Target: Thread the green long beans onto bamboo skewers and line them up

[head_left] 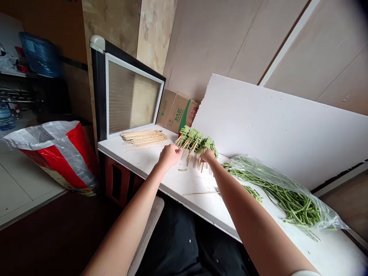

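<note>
A pile of green bean skewers [197,138] lies near the back of the white table, with bare stick ends pointing toward me. My left hand [170,155] is at the pile's left side, fingers curled together beside the stick ends; whatever it pinches is too small to make out. At the right end of the pile, my right hand [208,155] is closed around the sticks of some skewers, its fingertips partly hidden. Loose bamboo skewers [143,138] lie in a bundle left of my left hand. A short bean piece [182,170] lies in front of the pile.
Long green beans [299,209] fill a clear plastic bag at right. Cut beans [253,193] and a single skewer [199,193] lie near my right forearm. A cardboard box [172,111] and framed panel [132,96] stand behind. A red-and-white sack [77,153] stands left.
</note>
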`<state>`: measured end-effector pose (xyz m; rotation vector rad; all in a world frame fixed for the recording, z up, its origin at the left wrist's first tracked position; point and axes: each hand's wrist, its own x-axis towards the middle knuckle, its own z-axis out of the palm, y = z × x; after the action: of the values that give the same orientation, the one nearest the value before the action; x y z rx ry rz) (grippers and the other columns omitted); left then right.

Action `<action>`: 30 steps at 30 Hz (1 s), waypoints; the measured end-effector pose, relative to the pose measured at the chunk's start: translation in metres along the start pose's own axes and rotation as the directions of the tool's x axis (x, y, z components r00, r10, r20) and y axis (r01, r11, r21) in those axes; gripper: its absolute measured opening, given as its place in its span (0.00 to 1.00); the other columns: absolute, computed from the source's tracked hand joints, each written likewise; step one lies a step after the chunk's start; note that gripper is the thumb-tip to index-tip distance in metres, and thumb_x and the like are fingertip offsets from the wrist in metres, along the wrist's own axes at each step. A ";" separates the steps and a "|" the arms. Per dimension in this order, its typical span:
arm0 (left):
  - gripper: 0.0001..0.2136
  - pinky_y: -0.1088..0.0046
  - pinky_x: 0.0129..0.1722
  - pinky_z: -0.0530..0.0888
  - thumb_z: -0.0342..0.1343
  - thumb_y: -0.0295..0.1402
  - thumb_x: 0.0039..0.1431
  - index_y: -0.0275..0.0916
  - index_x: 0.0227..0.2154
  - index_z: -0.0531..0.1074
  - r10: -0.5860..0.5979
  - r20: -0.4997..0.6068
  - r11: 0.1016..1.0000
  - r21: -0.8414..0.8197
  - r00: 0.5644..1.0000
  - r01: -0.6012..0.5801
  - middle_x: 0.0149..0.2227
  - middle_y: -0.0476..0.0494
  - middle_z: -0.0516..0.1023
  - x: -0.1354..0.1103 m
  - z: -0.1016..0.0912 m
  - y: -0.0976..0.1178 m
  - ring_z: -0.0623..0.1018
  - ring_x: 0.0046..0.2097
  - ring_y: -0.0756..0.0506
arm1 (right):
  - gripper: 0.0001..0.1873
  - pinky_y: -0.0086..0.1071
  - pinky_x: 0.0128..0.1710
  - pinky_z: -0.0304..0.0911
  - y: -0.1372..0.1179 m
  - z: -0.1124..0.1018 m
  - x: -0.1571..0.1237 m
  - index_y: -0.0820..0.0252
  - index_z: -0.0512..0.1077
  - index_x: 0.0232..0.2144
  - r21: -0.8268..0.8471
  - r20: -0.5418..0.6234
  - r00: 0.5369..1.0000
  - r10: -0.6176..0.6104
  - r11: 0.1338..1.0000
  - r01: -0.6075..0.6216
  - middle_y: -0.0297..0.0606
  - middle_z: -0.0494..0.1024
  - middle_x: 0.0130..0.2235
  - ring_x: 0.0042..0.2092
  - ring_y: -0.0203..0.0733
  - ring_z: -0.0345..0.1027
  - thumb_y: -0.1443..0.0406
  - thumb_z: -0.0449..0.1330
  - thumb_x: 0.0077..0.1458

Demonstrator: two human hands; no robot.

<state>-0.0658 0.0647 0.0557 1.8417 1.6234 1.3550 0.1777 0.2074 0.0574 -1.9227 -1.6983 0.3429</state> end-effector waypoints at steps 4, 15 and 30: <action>0.15 0.70 0.31 0.63 0.56 0.39 0.64 0.40 0.22 0.76 0.006 0.010 1.000 -0.008 1.000 -0.006 0.21 0.44 0.75 0.000 -0.003 -0.003 0.72 0.27 0.44 | 0.11 0.37 0.23 0.59 0.005 -0.002 0.002 0.62 0.75 0.25 -0.072 0.044 0.985 0.168 0.984 -0.165 0.39 0.69 0.21 0.24 0.45 0.65 0.79 0.69 0.39; 0.19 0.69 0.30 0.62 0.56 0.40 0.66 0.42 0.18 0.70 0.070 0.055 0.997 -0.028 0.996 -0.069 0.20 0.43 0.73 -0.001 -0.005 -0.005 0.71 0.26 0.44 | 0.08 0.37 0.23 0.51 -0.007 -0.025 0.006 0.60 0.75 0.27 -0.053 -0.007 0.988 0.154 0.987 -0.155 0.35 0.65 0.21 0.24 0.41 0.57 0.75 0.70 0.48; 0.21 0.67 0.30 0.54 0.54 0.40 0.66 0.43 0.17 0.58 0.108 0.059 0.994 -0.008 0.992 -0.108 0.18 0.50 0.59 0.002 -0.001 -0.014 0.57 0.24 0.48 | 0.10 0.34 0.24 0.63 -0.001 -0.032 0.012 0.60 0.75 0.33 -0.141 0.011 0.996 0.091 0.986 -0.088 0.43 0.74 0.25 0.26 0.43 0.67 0.62 0.66 0.65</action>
<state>-0.0751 0.0700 0.0466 1.9729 1.5097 1.3330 0.1951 0.2116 0.0859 -2.1083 -1.6907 0.2812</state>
